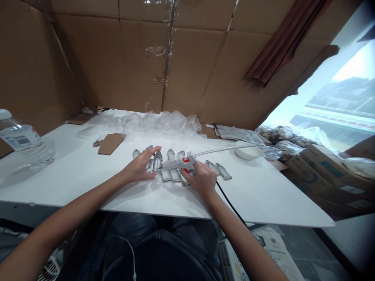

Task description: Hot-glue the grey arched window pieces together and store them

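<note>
My right hand is wrapped round a white glue gun with red parts. A long glue stick runs out of its back, and the nozzle points left. My left hand is spread at the left of the nozzle, thumb and forefinger apart around a grey, pointed-arch piece; whether they touch it I cannot tell. Several similar pieces lie in rows on the white table, some partly behind the gun and my hands. Two more arch pieces lie right of my right hand.
Clear plastic bags lie along the back by a cardboard wall. A water bottle stands left, near a torn cardboard piece. Toward the right are a white bowl, boxes and the black cord.
</note>
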Available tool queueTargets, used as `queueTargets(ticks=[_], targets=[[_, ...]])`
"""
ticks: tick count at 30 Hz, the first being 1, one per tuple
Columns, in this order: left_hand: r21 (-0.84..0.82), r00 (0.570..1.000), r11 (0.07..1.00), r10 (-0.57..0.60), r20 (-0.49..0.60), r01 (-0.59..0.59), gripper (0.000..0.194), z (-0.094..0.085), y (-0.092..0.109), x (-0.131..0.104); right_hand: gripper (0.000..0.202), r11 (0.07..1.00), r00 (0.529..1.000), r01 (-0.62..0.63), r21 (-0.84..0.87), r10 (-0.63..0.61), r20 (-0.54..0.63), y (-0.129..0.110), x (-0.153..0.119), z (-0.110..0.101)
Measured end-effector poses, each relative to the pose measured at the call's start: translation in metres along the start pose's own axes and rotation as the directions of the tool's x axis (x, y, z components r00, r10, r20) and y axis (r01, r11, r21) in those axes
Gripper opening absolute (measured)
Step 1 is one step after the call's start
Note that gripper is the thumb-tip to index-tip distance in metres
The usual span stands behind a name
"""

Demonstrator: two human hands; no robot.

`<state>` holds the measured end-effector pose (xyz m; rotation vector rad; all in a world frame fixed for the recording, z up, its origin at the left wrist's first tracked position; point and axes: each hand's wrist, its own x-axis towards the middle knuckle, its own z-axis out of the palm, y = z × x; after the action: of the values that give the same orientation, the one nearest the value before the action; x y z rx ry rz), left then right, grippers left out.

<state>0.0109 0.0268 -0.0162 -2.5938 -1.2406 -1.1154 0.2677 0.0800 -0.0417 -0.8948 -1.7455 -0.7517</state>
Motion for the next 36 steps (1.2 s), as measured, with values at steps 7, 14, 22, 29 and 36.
queueTargets(ticks=[7, 14, 22, 29, 36], targets=[[-0.013, 1.0, 1.0, -0.005, 0.007, 0.005, 0.085, -0.0001, 0.0008, -0.0005, 0.029, 1.0, 0.999, -0.006, -0.017, 0.007, 0.043, 0.0005, 0.0004, -0.0018], [0.017, 0.999, 0.999, 0.044, 0.001, -0.044, 0.08, 0.0001, 0.0025, -0.0007, 0.027, 1.0, 0.997, 0.005, -0.018, -0.004, 0.073, 0.0028, -0.0002, -0.0006], [0.056, 0.994, 0.993, 0.103, -0.018, -0.102, 0.076, 0.0019, 0.0007, 0.0003, 0.031, 0.999, 0.997, 0.036, 0.014, -0.037, 0.074, 0.0053, -0.0012, 0.0005], [0.049, 0.993, 0.992, 0.118, -0.023, -0.117, 0.076, 0.0011, 0.0014, 0.0, 0.03, 0.999, 0.997, 0.048, 0.025, -0.05, 0.059, 0.0064, -0.0025, 0.0014], [0.036, 0.999, 0.999, 0.039, -0.016, -0.038, 0.081, 0.0005, 0.001, -0.0005, 0.029, 1.0, 0.998, -0.027, -0.005, 0.028, 0.061, 0.0002, 0.0003, -0.0004]])
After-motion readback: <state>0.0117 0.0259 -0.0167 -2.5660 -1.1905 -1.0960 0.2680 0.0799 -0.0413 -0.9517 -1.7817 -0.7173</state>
